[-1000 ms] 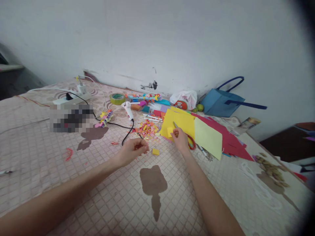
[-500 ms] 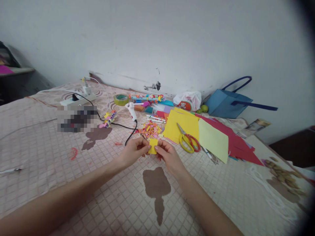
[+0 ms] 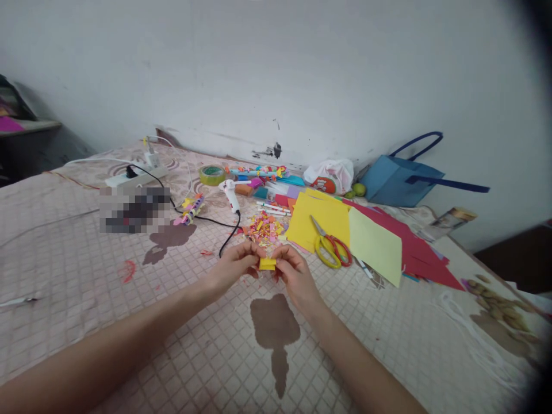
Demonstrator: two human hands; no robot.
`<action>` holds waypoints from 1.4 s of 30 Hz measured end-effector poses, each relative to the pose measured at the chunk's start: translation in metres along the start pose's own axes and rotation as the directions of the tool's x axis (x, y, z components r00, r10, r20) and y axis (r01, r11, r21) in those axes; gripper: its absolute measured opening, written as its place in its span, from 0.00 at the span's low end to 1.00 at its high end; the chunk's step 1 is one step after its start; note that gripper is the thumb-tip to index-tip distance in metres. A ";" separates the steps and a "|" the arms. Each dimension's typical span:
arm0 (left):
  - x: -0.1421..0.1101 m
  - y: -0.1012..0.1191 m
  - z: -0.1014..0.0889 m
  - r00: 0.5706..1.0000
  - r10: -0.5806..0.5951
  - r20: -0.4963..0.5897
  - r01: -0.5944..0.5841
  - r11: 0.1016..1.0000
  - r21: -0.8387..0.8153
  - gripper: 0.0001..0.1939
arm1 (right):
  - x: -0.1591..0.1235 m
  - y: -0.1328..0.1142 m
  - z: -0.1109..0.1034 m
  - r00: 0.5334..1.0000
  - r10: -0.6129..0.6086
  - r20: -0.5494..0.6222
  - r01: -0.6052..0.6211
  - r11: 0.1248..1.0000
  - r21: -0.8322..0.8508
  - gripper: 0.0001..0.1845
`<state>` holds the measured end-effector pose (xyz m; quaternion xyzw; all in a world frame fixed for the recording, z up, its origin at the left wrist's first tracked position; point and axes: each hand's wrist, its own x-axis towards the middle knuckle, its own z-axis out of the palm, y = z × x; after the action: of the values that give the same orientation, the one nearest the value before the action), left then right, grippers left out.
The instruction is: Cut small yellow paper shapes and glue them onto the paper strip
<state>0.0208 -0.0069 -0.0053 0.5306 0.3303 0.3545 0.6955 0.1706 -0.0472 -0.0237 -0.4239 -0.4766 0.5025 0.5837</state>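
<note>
Your left hand (image 3: pixel 238 263) and right hand (image 3: pixel 296 269) are grasping a small yellow piece (image 3: pixel 267 264) between them; scissors (image 3: pixel 325 236) are lying right, partly over a yellow sheet (image 3: pixel 304 215).

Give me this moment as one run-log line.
left hand: pinching yellow piece | right hand: pinching its other end | scissors: partly on yellow sheet | glue gun: beyond left hand

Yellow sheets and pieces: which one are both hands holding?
The small yellow piece between left hand and right hand; the large yellow sheet lies under the scissors, the pale sheet to its right.
</note>
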 end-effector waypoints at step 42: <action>0.002 -0.007 -0.004 0.989 0.149 0.014 -0.145 0.933 0.329 0.12 | 0.002 -0.001 -0.011 0.987 0.101 0.122 -0.060 0.952 -0.300 0.10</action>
<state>0.0199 -0.0043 -0.0131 0.6604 0.3482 0.3484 0.5668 0.1815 -0.0458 -0.0242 -0.4900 -0.5672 0.4769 0.4591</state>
